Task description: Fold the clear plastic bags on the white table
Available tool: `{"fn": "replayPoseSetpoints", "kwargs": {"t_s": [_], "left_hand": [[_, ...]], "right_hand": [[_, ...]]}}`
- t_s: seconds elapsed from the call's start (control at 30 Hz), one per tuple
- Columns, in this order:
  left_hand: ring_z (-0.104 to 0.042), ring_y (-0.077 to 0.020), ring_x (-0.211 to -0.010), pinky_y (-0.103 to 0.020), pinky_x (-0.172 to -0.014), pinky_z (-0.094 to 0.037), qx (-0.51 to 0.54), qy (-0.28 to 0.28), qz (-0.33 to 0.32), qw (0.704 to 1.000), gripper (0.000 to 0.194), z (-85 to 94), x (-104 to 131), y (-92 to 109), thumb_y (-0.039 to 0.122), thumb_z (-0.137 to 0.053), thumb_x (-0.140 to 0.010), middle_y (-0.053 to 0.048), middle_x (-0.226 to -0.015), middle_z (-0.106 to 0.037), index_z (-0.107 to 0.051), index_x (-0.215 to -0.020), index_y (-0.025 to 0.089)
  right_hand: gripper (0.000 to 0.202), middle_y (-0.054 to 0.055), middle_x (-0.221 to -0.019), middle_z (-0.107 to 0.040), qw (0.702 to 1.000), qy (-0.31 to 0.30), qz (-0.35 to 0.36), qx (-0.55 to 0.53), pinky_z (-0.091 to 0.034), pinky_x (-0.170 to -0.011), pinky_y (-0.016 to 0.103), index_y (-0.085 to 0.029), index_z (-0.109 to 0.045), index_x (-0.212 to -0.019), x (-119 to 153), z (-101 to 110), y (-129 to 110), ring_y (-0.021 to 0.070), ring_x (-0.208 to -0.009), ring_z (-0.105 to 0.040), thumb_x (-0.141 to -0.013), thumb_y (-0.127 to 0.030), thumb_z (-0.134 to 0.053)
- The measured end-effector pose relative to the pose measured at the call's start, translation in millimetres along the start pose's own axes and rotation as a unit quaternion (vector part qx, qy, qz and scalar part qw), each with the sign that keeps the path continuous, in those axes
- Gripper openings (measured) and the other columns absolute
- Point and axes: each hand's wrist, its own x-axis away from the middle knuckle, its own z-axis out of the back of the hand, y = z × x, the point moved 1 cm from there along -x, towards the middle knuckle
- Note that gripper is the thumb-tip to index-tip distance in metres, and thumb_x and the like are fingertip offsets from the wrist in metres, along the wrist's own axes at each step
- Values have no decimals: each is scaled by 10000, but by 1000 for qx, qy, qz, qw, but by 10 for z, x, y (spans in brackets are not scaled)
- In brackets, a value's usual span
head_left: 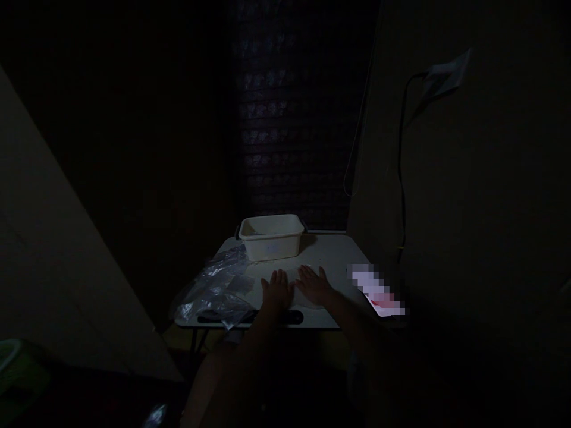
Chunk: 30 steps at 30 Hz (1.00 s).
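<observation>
Both hands rest palm down on a small white table (332,252) in dim light. My left hand (278,289) lies flat with its fingers apart, near the middle of the tabletop. Just to its right, my right hand (314,286) is also spread flat, its fingers angled to the left. Beneath and around the hands shows a thin, pale, translucent sheet (292,276); its full outline is hard to make out. Beyond the hands stands a white plastic tub (273,246), with something indistinct inside.
Crumpled clear plastic bags (218,297) cover the table's left side. A lit, pixelated screen (377,291) lies at the right edge. A black cable (402,178) hangs from a wall socket (446,77). A green container (20,371) is at the lower left.
</observation>
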Motion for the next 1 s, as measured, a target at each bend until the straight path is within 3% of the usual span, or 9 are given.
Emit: {"fn": "replayPoseSetpoints", "kwargs": {"t_s": [0.23,0.4,0.67,1.0], "left_hand": [[-137,-234,-1108,-498,-799,-176,0,15,1,1000,488,2,-1,8,371,-80,-761,-92,-1236,-173,-217,-1164,132],[-124,-209,-1115,-469,-798,-207,14,32,1,999,462,-8,0,-15,342,-87,-767,-89,-1241,-158,-214,-1163,142],[-169,-189,-1103,-436,-800,-229,-9,48,-54,997,427,-29,58,-118,280,-162,-750,-76,-1217,-237,-271,-1138,138],[-195,-204,-1092,-460,-802,-205,-8,56,-41,998,439,-37,59,-88,312,-128,-761,-82,-1207,-257,-279,-1134,136]], "right_hand": [[541,85,-1226,-207,999,11,-36,13,-32,-855,452,-135,-220,-1165,73,74,152,163,-1114,-124,-751,-429,-33],[530,60,-1226,-214,999,42,13,9,-31,-868,421,-154,-231,-1163,76,80,-18,156,-1112,-133,-755,-415,-18],[548,63,-1223,-221,999,10,45,-24,11,-869,430,-148,-218,-1169,16,5,-257,160,-1115,-132,-751,-420,9],[528,64,-1231,-194,1000,18,23,-8,-11,-862,451,-145,-215,-1170,43,-38,-55,167,-1115,-127,-755,-417,-33]]}}
